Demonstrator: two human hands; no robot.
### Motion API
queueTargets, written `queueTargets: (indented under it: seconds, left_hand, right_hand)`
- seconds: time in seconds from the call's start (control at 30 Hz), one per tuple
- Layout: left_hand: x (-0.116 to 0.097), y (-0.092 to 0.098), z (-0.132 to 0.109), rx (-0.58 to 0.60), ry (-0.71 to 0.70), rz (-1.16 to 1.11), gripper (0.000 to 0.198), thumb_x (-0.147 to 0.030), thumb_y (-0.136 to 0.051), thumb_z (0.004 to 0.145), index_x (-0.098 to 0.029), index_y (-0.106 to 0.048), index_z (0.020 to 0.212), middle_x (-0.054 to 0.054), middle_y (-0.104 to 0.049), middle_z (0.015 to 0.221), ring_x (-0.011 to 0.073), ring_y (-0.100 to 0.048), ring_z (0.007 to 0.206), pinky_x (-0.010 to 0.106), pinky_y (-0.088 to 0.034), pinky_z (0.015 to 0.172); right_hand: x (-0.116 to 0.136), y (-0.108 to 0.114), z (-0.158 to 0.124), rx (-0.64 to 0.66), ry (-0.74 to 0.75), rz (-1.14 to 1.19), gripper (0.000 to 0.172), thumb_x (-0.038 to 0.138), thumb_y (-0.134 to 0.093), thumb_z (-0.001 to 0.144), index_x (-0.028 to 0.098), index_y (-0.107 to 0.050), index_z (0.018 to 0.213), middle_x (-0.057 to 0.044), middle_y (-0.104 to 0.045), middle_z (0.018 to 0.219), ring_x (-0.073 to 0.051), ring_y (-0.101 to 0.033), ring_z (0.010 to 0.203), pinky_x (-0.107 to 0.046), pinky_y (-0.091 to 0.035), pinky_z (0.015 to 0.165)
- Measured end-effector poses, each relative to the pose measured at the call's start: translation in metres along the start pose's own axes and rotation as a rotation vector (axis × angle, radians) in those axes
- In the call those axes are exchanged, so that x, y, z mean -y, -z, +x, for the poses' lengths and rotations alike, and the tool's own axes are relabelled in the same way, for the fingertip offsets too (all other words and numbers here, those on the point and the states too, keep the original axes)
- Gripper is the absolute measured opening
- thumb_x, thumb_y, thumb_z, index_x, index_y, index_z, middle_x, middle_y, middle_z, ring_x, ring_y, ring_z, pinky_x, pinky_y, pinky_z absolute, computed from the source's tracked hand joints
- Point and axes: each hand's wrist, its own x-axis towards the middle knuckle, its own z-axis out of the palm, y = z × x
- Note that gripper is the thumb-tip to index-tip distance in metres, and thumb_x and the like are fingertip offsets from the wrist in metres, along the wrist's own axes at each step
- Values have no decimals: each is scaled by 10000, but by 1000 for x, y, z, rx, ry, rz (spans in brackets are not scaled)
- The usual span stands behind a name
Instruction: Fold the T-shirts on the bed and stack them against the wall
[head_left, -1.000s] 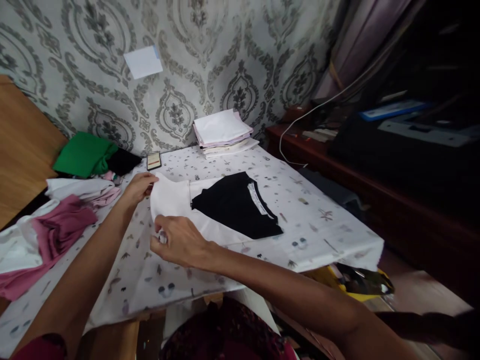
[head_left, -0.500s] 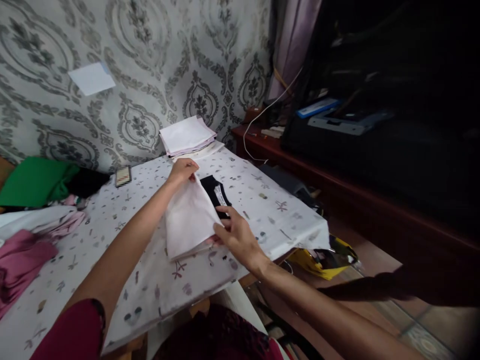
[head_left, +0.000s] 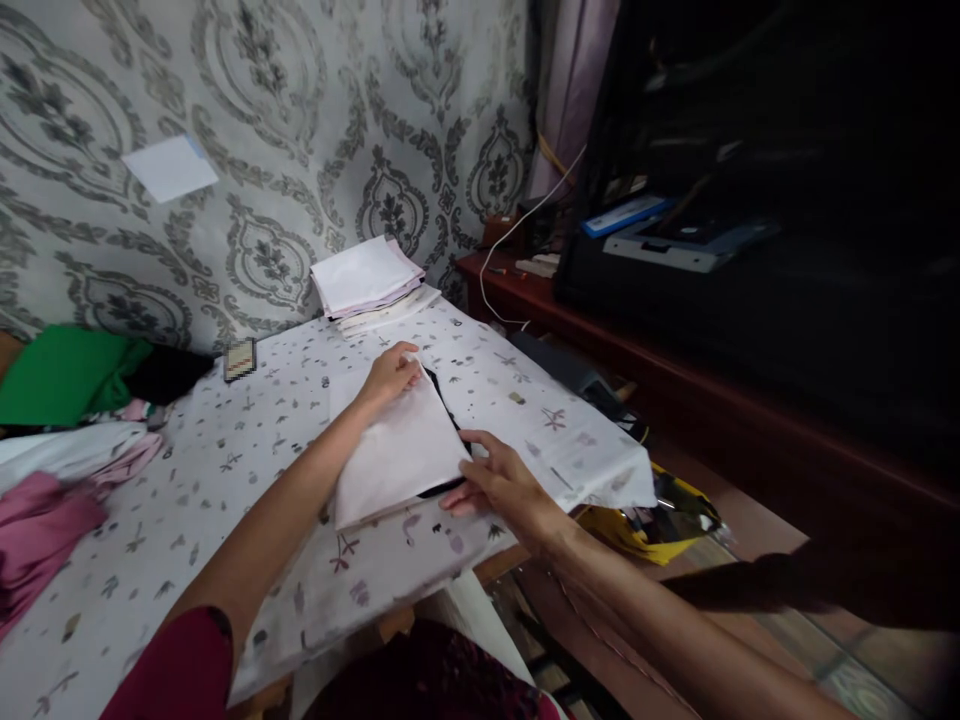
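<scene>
A white folded cloth [head_left: 401, 440] lies flat near the front edge of the patterned table. Its far corner is pinched by my left hand [head_left: 391, 376], with the fingers closed. At the near right corner, my right hand [head_left: 499, 480] holds the edge, thumb on top and some fingers at the side and below. A dark strip of black cloth [head_left: 444, 396] shows along the right side, mostly hidden beneath the white one. Behind them stands a stack of folded white and pale pink cloths [head_left: 369, 275].
Green cloth [head_left: 71, 370], black cloth [head_left: 169, 374] and pink cloth [head_left: 52, 515] lie heaped at the left. A small framed, blurred item [head_left: 240, 360] rests near the wall. At right are a dark red cabinet [head_left: 637, 370], a white cable [head_left: 487, 275] and a yellow bag [head_left: 637, 540].
The white cloth's right edge has moved rightward over the black cloth, covering its label and most of it. Both hands have shifted slightly right and nearer.
</scene>
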Motion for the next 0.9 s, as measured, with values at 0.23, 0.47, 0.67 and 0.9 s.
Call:
queueTargets:
  seconds: [0.23,0.47,0.67,0.9]
  left_hand:
    - [15,10,-98,134,-330,384,529,-447,-497,943,-205,-523,1412,141,-499,1512,322,-427,1416,494,-303,1188]
    - [43,62,-59,-150,-202,327,292,-244,-479,921,-202,-612,1177,110,-684,1142,254,-616,1088,401,-463,1003]
    - [93,112,-10,-206,13,257,296,-335,-559,868,-192,-607,1123,-10,-600,772,178,-580,729,299,-482,740]
    - [98,107,2,57,-135,-21,311,-368,-545,864,-177,-648,1088,-36,-531,653,137,-489,615,234,-370,610]
  right_hand:
    - [35,-2,22,-181,447,-763,315,300,-494,890,182,-627,1150,36,-612,593,-166,-600,582,-294,-480,629]
    - [61,-67,123,-19,538,-1267,441,133,-378,948,116,-570,1345,-152,-583,1422,-225,-557,1290,-346,-429,1061]
    - [49,-63,162,-56,355,-1485,508,300,-349,1025,62,-439,1466,-201,-317,1620,-283,-230,1524,-517,-160,1227]
    - [38,-56,169,-71,305,-1592,581,388,-279,1042,120,-322,1556,-150,-242,1660,-249,-156,1547,-490,-138,1239]
